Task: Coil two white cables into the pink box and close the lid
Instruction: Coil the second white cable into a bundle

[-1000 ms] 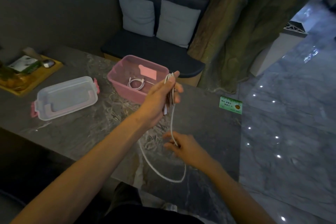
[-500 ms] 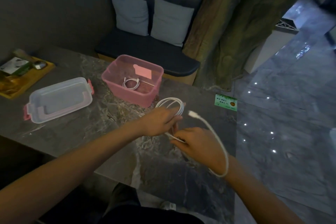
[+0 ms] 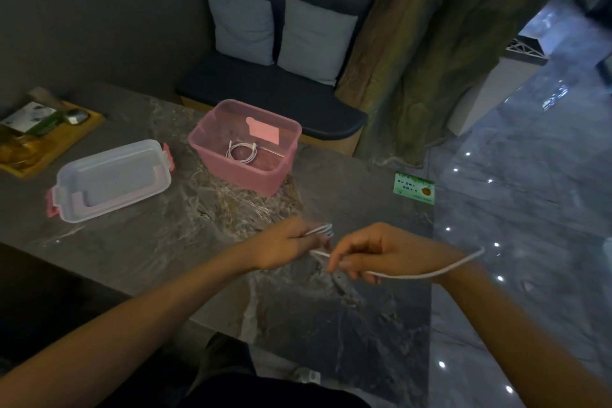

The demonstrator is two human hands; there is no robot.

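The pink box [image 3: 212, 146] stands uncovered on the dark marble table, with one coiled white cable [image 3: 241, 152] lying inside it. Its clear lid [image 3: 112, 179] with pink clips rests on the table to the left of the box. In front of the box, my left hand [image 3: 284, 245] grips the small bundle of loops of the second white cable [image 3: 427, 272]. My right hand [image 3: 377, 252] pinches that cable just right of the loops. The loose tail runs across my right wrist to the right.
A wooden tray [image 3: 56, 139] with small items sits at the table's far left. A green card [image 3: 414, 188] lies near the table's right edge. Behind the table are a dark bench [image 3: 275, 89] with two grey cushions and a curtain; shiny floor lies to the right.
My left hand came down from in front of the box to just above the table with the loops. My right hand rose to meet it, and the loose tail swung out to the right.
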